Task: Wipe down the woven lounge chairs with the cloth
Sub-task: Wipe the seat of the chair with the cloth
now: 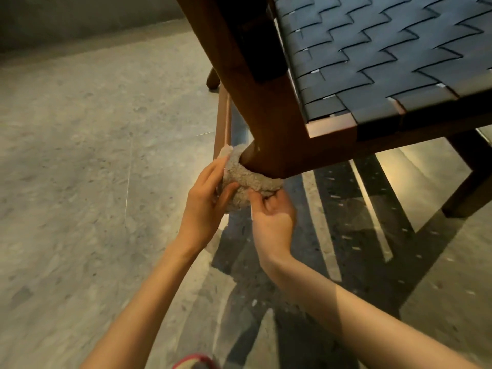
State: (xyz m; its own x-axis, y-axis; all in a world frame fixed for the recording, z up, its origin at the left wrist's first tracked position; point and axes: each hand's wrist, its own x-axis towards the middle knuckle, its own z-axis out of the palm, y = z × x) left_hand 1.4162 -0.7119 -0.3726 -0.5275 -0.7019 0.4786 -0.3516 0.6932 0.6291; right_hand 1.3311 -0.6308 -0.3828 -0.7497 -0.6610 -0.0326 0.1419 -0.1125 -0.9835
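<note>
**Hazards**
- The lounge chair [266, 107] is standing on a smooth speckled floor [80, 155]. A hard two-handed pull is likely to be sliding or tipping it.
- The woven seat [372, 54] is showing gaps between its straps. A trailing cloth edge is at risk of snagging there.
- The fleecy cloth [247, 182] is wrapping the lower end of the near wooden frame member, just under the seat corner. Being bunched, it could be slipping off and skipping a face.
- The left hand [205, 203] is clamping the cloth, with the thumb across it. The right hand [271, 219] is pinching its underside with curled fingers.

**Obscured**
- The seat is running out of view at the top and right.
- The cloth and hands are covering the wood below the wrap.
- A red-trimmed item at the bottom edge is too blurred to identify.
</note>
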